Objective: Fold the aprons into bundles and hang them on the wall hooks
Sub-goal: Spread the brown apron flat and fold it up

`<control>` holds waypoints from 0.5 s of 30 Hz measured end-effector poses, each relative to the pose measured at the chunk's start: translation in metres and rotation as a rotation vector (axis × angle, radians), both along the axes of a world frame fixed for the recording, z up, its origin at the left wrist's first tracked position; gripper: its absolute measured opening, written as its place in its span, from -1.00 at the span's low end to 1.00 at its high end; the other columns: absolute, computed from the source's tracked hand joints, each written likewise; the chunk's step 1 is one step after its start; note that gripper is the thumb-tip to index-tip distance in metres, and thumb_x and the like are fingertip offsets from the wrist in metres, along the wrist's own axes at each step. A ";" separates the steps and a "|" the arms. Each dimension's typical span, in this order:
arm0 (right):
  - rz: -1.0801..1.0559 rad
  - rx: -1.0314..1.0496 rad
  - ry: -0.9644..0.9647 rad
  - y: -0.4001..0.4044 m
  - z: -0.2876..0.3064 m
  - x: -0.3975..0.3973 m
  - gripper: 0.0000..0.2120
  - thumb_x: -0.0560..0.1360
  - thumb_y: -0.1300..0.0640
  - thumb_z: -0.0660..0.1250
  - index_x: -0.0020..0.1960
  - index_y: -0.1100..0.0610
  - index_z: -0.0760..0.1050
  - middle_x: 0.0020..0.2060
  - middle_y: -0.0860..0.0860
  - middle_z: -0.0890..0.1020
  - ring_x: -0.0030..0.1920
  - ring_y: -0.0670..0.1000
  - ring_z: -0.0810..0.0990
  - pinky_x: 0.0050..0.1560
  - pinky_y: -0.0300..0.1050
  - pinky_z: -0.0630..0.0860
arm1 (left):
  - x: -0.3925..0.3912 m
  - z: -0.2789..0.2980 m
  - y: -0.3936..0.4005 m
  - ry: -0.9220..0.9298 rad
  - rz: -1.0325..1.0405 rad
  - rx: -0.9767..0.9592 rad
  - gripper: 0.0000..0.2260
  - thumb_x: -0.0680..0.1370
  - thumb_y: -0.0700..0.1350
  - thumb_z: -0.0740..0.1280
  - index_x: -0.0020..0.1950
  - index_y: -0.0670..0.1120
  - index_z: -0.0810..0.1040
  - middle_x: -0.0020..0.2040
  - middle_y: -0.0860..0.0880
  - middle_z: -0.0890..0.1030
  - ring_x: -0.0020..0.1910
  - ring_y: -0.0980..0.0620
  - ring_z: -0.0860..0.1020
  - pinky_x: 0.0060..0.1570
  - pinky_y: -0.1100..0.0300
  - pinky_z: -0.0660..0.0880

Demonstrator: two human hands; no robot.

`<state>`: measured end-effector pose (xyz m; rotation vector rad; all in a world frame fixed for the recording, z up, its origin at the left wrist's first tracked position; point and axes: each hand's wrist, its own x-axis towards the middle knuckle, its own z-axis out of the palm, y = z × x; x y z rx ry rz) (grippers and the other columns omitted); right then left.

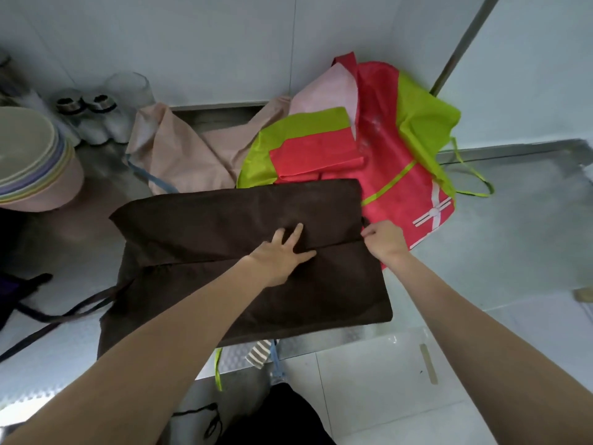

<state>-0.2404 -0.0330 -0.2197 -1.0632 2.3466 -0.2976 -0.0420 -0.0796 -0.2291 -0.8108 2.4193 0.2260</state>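
1. Nearest the camera, hanging over the front edge of the steel counter [500, 239]: a green strap [218, 370], a striped scrap of cloth [257, 354] and a pale blue tie [278, 361].
2. Spread on the counter, folded across its middle: the brown apron [224, 220], with dark straps [61, 316] trailing off to the left.
3. Pressed flat on the fold line, fingers straight and splayed: the left hand [282, 255].
4. Pinching the brown apron's right edge at the fold, fingers curled: the right hand [383, 240].
5. Just behind, partly under the brown cloth: a red and green apron [401, 139].
6. Left of that, crumpled: a beige apron [179, 155].
7. Far left: stacked pastel bowls [35, 162], then two clear bottles [93, 120] on their sides near the white wall [224, 43].
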 end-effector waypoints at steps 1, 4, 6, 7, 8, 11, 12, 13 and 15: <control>-0.014 -0.060 -0.041 0.000 0.003 -0.001 -0.68 0.51 0.34 0.10 0.06 0.27 0.62 0.09 0.19 0.63 0.19 0.23 0.51 0.30 -0.05 0.36 | 0.001 -0.002 -0.001 -0.028 -0.017 -0.023 -0.33 0.57 -0.27 0.15 0.52 0.16 -0.11 0.52 -0.15 -0.30 0.49 -0.28 -0.06 0.33 -0.05 0.29; -0.116 -0.191 -0.145 -0.003 0.014 0.000 -0.65 0.50 0.36 0.09 0.05 0.25 0.64 0.10 0.12 0.63 0.20 0.13 0.52 0.25 -0.23 0.32 | 0.001 -0.006 -0.008 -0.048 -0.021 -0.028 -0.33 0.58 -0.30 0.14 0.53 0.11 -0.15 0.54 -0.10 -0.21 0.48 -0.25 0.02 0.36 -0.03 0.29; -0.152 -0.196 -0.202 -0.006 0.016 0.000 -0.66 0.50 0.36 0.11 0.05 0.23 0.64 0.09 0.11 0.64 0.19 0.09 0.52 0.13 -0.29 0.33 | 0.000 -0.006 -0.014 -0.022 -0.026 -0.026 -0.36 0.58 -0.28 0.14 0.54 0.00 -0.13 0.55 -0.08 -0.11 0.46 -0.23 0.11 0.40 0.01 0.25; -0.161 -0.180 -0.222 -0.007 0.015 0.000 -0.67 0.50 0.36 0.12 0.05 0.23 0.64 0.07 0.11 0.64 0.18 0.08 0.53 0.11 -0.29 0.34 | 0.000 -0.005 -0.018 0.001 -0.034 -0.033 -0.37 0.57 -0.27 0.14 0.54 -0.06 -0.13 0.55 -0.08 -0.05 0.44 -0.21 0.16 0.42 0.04 0.23; -0.163 -0.164 -0.234 -0.008 0.015 0.000 -0.69 0.50 0.35 0.13 0.04 0.23 0.64 0.04 0.12 0.65 0.16 0.08 0.54 0.12 -0.26 0.35 | 0.001 -0.003 -0.022 0.028 -0.033 -0.027 -0.37 0.57 -0.27 0.14 0.54 -0.11 -0.13 0.54 -0.08 -0.01 0.42 -0.19 0.21 0.42 0.06 0.21; -0.090 -0.106 -0.141 -0.010 0.013 -0.001 -0.73 0.52 0.29 0.16 -0.03 0.28 0.64 0.00 0.21 0.66 0.12 0.20 0.56 0.19 -0.08 0.44 | 0.009 0.006 -0.034 0.176 0.060 0.060 -0.36 0.53 -0.27 0.16 0.54 -0.13 -0.08 0.54 -0.07 0.02 0.44 -0.12 0.22 0.42 0.12 0.18; -0.036 -0.083 -0.089 -0.011 0.011 0.000 -0.72 0.52 0.28 0.15 -0.02 0.30 0.64 0.01 0.23 0.65 0.12 0.23 0.56 0.20 -0.03 0.45 | 0.013 0.010 -0.036 0.252 0.092 0.074 -0.35 0.52 -0.25 0.18 0.54 -0.13 -0.06 0.54 -0.06 0.04 0.46 -0.09 0.20 0.43 0.16 0.16; 0.022 -0.066 -0.051 -0.012 0.010 0.002 -0.72 0.52 0.29 0.15 0.00 0.29 0.63 0.04 0.22 0.64 0.12 0.24 0.55 0.21 -0.03 0.44 | 0.015 0.014 -0.038 0.338 0.115 0.068 -0.34 0.52 -0.23 0.21 0.54 -0.12 -0.04 0.53 -0.05 0.07 0.46 -0.06 0.18 0.43 0.21 0.13; 0.152 -0.063 -0.051 -0.012 0.011 0.015 -0.71 0.51 0.31 0.16 0.07 0.23 0.63 0.10 0.15 0.63 0.15 0.17 0.55 0.20 -0.14 0.39 | 0.019 0.022 -0.040 0.519 0.173 0.029 -0.33 0.50 -0.20 0.26 0.54 -0.10 0.01 0.51 -0.04 0.13 0.46 -0.03 0.17 0.42 0.27 0.06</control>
